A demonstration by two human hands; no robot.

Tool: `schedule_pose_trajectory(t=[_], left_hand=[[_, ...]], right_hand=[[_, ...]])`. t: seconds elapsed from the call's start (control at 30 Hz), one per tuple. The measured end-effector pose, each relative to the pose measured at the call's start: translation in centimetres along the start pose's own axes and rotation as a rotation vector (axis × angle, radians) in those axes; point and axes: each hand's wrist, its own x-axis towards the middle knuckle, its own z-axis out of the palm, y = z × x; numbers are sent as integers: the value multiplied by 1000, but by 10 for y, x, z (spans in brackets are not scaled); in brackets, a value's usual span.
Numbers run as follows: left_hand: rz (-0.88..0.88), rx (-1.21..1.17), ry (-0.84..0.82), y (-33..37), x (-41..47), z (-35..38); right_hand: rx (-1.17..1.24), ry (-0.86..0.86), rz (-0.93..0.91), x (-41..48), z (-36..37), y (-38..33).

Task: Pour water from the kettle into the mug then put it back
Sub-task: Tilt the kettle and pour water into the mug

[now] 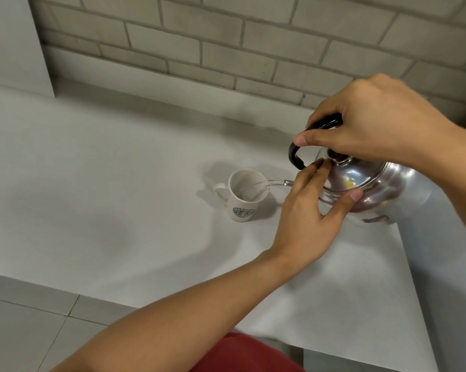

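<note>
Right hand [374, 124] grips the black handle [296, 154] of the kettle [382, 183]; left hand [307, 210], fingers extended, presses the lid [352, 175]. Stream [275, 182] lands inside the mug [244, 202]: recommend a steady tilt with lid pinned.

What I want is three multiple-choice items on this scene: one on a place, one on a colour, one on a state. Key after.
1. Where is the mug? A. On the counter B. On the floor C. In a hand
2. What colour is the kettle handle? A. Red B. Black C. White
3. What is the kettle's state? A. Standing upright B. Lid off C. Tilted, pouring
Key: 1 A, it stands on the counter. 2 B, the right hand grips a black handle. 3 C, water streams into the mug; the left hand touches the lid.
</note>
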Motion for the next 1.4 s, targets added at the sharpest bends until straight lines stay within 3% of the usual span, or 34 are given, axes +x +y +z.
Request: schedule_pose_trajectory(t=[1.4], left_hand=[[23,-53,73,-4,8,-3]], right_hand=[[-100,-115,-8,26,5,-9]])
